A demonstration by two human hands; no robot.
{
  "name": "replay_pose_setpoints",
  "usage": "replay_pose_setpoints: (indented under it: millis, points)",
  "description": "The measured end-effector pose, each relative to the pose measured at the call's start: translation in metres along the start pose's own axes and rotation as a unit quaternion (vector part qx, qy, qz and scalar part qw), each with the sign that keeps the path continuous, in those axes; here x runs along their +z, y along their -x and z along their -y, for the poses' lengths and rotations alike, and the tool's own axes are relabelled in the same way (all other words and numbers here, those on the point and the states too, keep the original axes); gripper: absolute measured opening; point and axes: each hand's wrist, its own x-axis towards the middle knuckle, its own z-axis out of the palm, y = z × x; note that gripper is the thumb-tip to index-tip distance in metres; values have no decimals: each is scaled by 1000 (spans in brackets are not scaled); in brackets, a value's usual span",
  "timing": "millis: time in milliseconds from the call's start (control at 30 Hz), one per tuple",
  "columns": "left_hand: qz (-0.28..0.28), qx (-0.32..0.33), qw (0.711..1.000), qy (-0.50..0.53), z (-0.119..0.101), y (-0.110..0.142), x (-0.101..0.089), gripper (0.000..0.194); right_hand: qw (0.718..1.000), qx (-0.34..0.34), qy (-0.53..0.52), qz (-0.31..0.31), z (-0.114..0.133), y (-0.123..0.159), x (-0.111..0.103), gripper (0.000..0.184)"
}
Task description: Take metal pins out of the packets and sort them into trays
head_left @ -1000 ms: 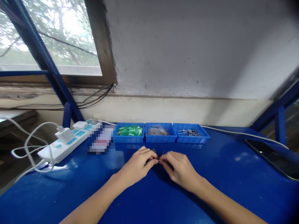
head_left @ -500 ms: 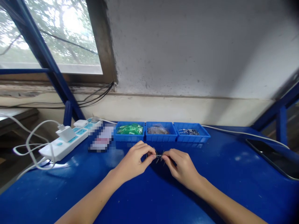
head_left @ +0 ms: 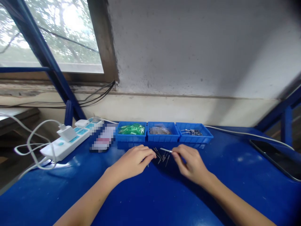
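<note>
My right hand (head_left: pixel 190 161) pinches one end of a slim, pale metal piece (head_left: pixel 166 150), which points left from the fingertips. Beneath and beside it, several thin metal pins (head_left: pixel 163 158) lie scattered on the blue table (head_left: pixel 150 197). On their left side is my left hand (head_left: pixel 136 160), thumb and fingers drawn together. Its fingertips are partly hidden, and I cannot make out whether anything is between them. A small bit of metal (head_left: pixel 148 165) shows just under those fingers.
Behind the hands stand three blue bins: one with green packets (head_left: pixel 131 129), one with clear bags (head_left: pixel 161 130), one with metal pins (head_left: pixel 192 132). A white power strip (head_left: pixel 58 147) with cables and a blurred-out item (head_left: pixel 103 138) are left. A black phone (head_left: pixel 277 158) lies right.
The hands have moved apart from where they met over the pins. The slim piece between them now stays in my right hand alone, and the scattered pins show more fully.
</note>
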Motion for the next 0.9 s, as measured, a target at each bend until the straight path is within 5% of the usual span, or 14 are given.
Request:
replay_pose_setpoints:
  millis: [100, 200, 300, 367, 533, 667, 900]
  points:
    - [31, -6, 998, -49, 12, 5, -5, 28, 988, 41, 82, -122, -18, 2, -23, 17]
    - [38, -14, 998, -57, 20, 6, -4, 20, 944, 174, 193, -204, -39, 3, -40, 23]
    - [32, -21, 998, -54, 22, 4, 1, 12, 916, 303, 232, -125, -54, 1, -44, 33]
    - [24, -25, 998, -50, 20, 2, 4, 14, 920, 330, 203, -53, -54, 0, -37, 45]
    - [2, -12, 1000, 7, 7, -3, 10, 11, 977, 196, 50, 74, -11, 0, -1, 41]
    - [-31, 2, 998, 50, -4, -4, 14, 11, 987, 57, 7, 152, 23, 1, 19, 14]
    - [-14, 6, 999, 40, -13, -1, 9, 10, 988, 25, 35, 152, 28, 4, 22, 13]
